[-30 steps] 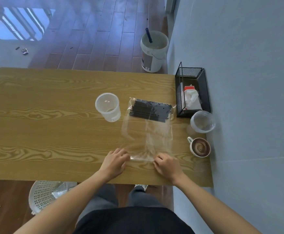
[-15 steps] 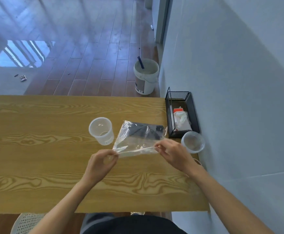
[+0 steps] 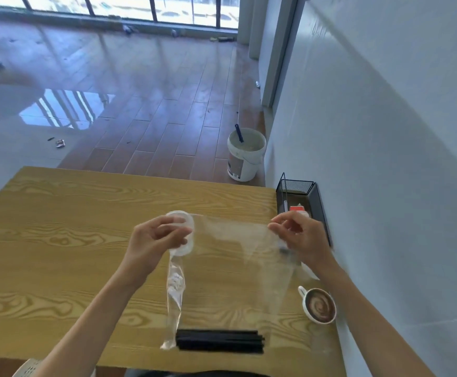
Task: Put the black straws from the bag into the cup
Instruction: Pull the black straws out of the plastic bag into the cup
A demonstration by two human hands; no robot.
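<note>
I hold a clear plastic bag [image 3: 222,268] up above the wooden table [image 3: 58,240], its top edge stretched between my hands. My left hand [image 3: 154,238] pinches the left top corner and my right hand [image 3: 300,238] pinches the right top corner. A bundle of black straws [image 3: 219,342] lies across the bottom of the hanging bag, near the table's front edge. The clear plastic cup [image 3: 186,229] stands behind my left hand and is partly hidden by it.
A coffee cup with latte art [image 3: 318,304] sits at the table's right edge. A black mesh tray [image 3: 298,189] holding a tissue pack stands against the wall. A second clear cup [image 3: 307,269] shows below my right wrist. A white bucket [image 3: 245,156] stands on the floor beyond.
Both hands have lifted the bag off the table by its open end. The straws have slid to the bottom, now hanging toward me. My head has tilted up.
</note>
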